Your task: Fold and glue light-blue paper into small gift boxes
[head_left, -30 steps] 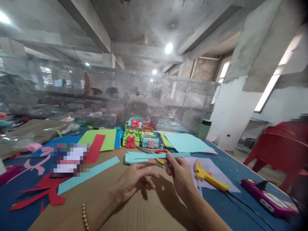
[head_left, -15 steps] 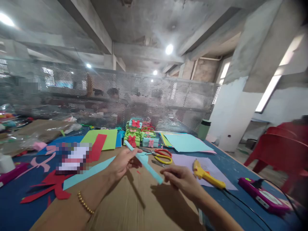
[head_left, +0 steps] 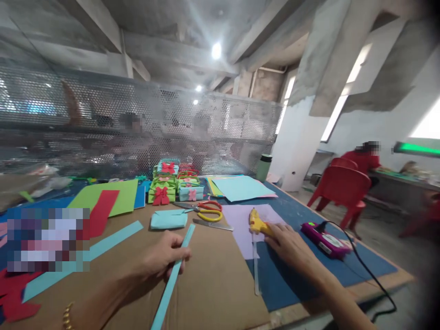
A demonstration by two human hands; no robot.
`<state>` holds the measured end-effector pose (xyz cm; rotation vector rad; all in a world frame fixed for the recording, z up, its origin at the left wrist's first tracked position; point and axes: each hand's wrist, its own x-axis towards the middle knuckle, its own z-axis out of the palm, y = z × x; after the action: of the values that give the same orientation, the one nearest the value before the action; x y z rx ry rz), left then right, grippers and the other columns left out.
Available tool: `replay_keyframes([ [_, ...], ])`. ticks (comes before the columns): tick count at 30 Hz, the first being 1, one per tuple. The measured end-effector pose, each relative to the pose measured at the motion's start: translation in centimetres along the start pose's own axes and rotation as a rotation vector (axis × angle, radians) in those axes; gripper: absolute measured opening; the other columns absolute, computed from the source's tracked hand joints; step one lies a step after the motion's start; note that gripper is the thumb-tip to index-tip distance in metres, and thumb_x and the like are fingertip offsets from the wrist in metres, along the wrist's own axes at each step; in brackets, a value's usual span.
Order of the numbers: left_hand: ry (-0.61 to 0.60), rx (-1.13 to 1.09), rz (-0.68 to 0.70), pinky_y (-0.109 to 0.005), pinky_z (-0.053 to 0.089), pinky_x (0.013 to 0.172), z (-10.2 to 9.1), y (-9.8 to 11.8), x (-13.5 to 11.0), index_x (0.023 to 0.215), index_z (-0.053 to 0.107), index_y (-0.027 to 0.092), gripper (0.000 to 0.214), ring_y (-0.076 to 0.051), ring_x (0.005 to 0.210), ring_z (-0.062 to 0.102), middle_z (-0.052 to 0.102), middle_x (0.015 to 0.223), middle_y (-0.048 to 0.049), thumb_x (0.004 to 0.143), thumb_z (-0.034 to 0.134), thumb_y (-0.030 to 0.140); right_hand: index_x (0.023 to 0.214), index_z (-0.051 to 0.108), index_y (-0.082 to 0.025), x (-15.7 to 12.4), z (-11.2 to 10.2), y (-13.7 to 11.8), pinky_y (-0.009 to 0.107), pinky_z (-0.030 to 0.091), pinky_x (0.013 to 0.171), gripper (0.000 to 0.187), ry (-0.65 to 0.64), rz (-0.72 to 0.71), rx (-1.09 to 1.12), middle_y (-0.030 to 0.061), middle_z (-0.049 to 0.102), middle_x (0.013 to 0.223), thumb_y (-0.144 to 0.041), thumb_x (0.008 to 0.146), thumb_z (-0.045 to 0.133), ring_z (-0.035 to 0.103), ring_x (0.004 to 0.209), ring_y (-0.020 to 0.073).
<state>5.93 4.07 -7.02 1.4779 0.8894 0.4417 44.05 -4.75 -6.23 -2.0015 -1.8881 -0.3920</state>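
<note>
Between the thumb and fingers of my left hand (head_left: 167, 254) is a narrow light blue strip (head_left: 169, 291), slanting down toward the near edge of view. My right hand (head_left: 288, 247) is closed around the handle end of a yellow hot glue gun (head_left: 257, 223), which lies on a lilac sheet (head_left: 240, 229). A clear glue stick (head_left: 256, 270) lies just below the gun. Beyond my left hand, a small folded light blue piece (head_left: 168, 221) rests on the cardboard (head_left: 220, 284). Beside it lie scissors with red and yellow handles (head_left: 210, 214) and a metal blade (head_left: 215, 224).
Small green and blue bags with bows (head_left: 161, 195) stand at the back. Coloured sheets (head_left: 240, 187), a green bottle (head_left: 264, 168) and a purple device with a black cord (head_left: 325, 240) surround the work area. Red scraps (head_left: 20, 302) and a longer blue strip (head_left: 113, 240) lie left.
My right hand has left the strip's end and taken hold of the glue gun. My left hand has brought the strip nearer, now tilted the other way. The view has turned right.
</note>
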Motion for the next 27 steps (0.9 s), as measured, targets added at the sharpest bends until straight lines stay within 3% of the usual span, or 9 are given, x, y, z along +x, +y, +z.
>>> replay_keyframes([
  [3,0.045,0.076,0.057,-0.019,0.033,0.041,0.1,0.1,-0.3,0.087,0.059,0.016,0.029,-0.011,0.042,0.051,0.063,0.059,0.0002,0.079,0.063,0.043,0.101,0.07,-0.018,0.5,1.1,0.6,0.04,0.048,0.076,0.025,-0.025,-0.017,-0.057,0.0149,0.072,0.096,-0.033,0.088,0.054,0.064,0.089,0.0311],
  [7,0.135,0.159,0.106,-0.023,0.041,0.05,0.0,0.4,-0.4,0.076,0.055,0.018,0.024,-0.014,0.052,0.058,0.063,0.06,-0.0004,0.081,0.059,0.041,0.093,0.068,-0.019,2.1,2.3,1.8,0.038,0.047,0.067,0.025,-0.042,-0.041,-0.081,0.0146,0.071,0.085,-0.038,0.088,0.052,0.066,0.079,0.0307],
  [11,0.289,0.309,0.208,-0.025,0.037,0.055,-0.7,0.8,-0.2,0.069,0.052,0.019,0.025,-0.014,0.056,0.055,0.058,0.057,0.002,0.083,0.059,0.038,0.079,0.065,-0.021,3.1,1.6,1.7,0.037,0.048,0.066,0.034,-0.044,-0.098,-0.054,0.0121,0.067,0.075,-0.044,0.092,0.043,0.064,0.069,0.0271],
  [13,0.357,0.396,0.259,-0.025,0.034,0.055,-0.9,0.9,-0.2,0.068,0.051,0.02,0.026,-0.014,0.058,0.054,0.057,0.059,0.0026,0.085,0.058,0.038,0.082,0.065,-0.021,3.6,0.0,0.5,0.037,0.049,0.066,0.044,-0.027,-0.091,0.095,0.0116,0.067,0.078,-0.052,0.095,0.036,0.063,0.069,0.0256],
  [15,0.371,0.437,0.255,-0.024,0.034,0.052,-0.9,1.0,-0.4,0.07,0.049,0.02,0.026,-0.013,0.053,0.053,0.056,0.062,0.0035,0.087,0.055,0.039,0.088,0.065,-0.023,4.4,-2.1,-1.5,0.034,0.05,0.066,0.051,-0.063,-0.064,0.392,0.009,0.068,0.081,-0.065,0.094,0.037,0.062,0.073,0.0243],
  [17,0.342,0.414,0.209,-0.023,0.034,0.046,-0.7,1.1,-0.5,0.075,0.049,0.021,0.025,-0.012,0.045,0.052,0.056,0.064,0.0044,0.09,0.05,0.041,0.072,0.058,-0.022,5.4,-4.1,-4.2,0.03,0.045,0.055,0.058,-0.145,-0.03,0.636,0.0034,0.057,0.065,-0.074,0.09,0.04,0.053,0.059,0.0187],
  [19,0.33,0.389,0.18,-0.023,0.032,0.042,-0.6,1.1,-0.6,0.077,0.049,0.022,0.026,-0.01,0.039,0.049,0.056,0.065,0.0052,0.092,0.046,0.043,0.066,0.054,-0.02,6.2,-5.4,-6.9,0.027,0.039,0.052,0.059,-0.236,-0.02,0.823,0.0014,0.051,0.063,-0.074,0.089,0.044,0.045,0.057,0.0147],
  [23,0.427,0.546,0.294,-0.023,0.032,0.052,-1.2,1.1,-0.6,0.072,0.05,0.02,0.027,-0.011,0.051,0.049,0.054,0.063,0.0051,0.095,0.048,0.036,0.071,0.057,-0.018,6.6,-5.1,-11.3,0.026,0.035,0.051,0.062,-0.364,-0.098,1.009,0.0001,0.047,0.063,-0.077,0.086,0.048,0.039,0.056,0.0127],
  [27,0.49,0.661,0.375,-0.026,0.031,0.061,-1.7,1.3,-0.8,0.073,0.058,0.019,0.026,-0.014,0.067,0.052,0.061,0.069,0.0029,0.095,0.054,0.031,0.087,0.067,-0.018,5.7,-3.1,-12.2,0.026,0.039,0.053,0.058,-0.439,-0.133,0.963,0.0013,0.051,0.067,-0.073,0.089,0.048,0.043,0.059,0.0143],
])
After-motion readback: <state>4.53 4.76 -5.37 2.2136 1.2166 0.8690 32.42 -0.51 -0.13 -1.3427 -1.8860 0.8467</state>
